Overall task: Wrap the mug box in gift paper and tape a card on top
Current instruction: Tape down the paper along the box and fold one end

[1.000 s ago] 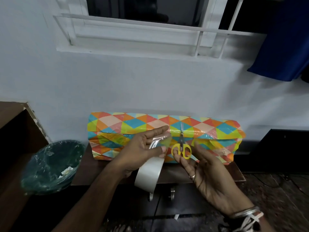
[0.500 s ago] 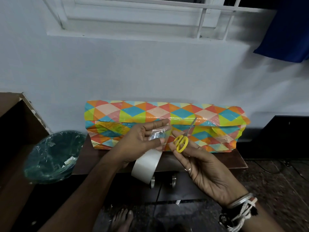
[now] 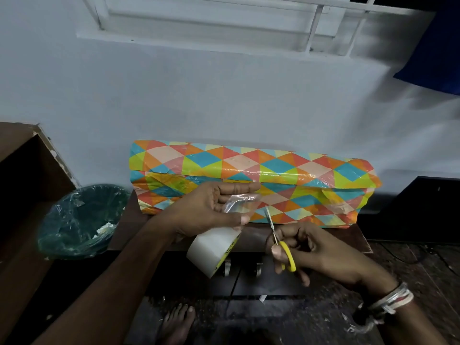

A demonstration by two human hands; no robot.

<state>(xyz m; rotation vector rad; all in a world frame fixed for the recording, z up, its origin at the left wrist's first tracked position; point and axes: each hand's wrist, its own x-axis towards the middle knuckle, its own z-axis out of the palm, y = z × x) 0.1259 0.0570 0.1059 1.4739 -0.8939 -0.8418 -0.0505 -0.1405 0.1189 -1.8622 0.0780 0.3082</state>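
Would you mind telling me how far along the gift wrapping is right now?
Done: the wrapped box has its long seam taped. In hand: the left hand pinches a clear tape strip above the roll, and the right hand holds yellow scissors beside it. Left: sticking that strip down, then the card, which is not in view.

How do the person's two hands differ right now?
The left hand pinches clear tape above its roll; the right hand curls round yellow-handled scissors. The left hand is bare-wristed; the right hand wears wristbands. Both work in front of the wrapped box.
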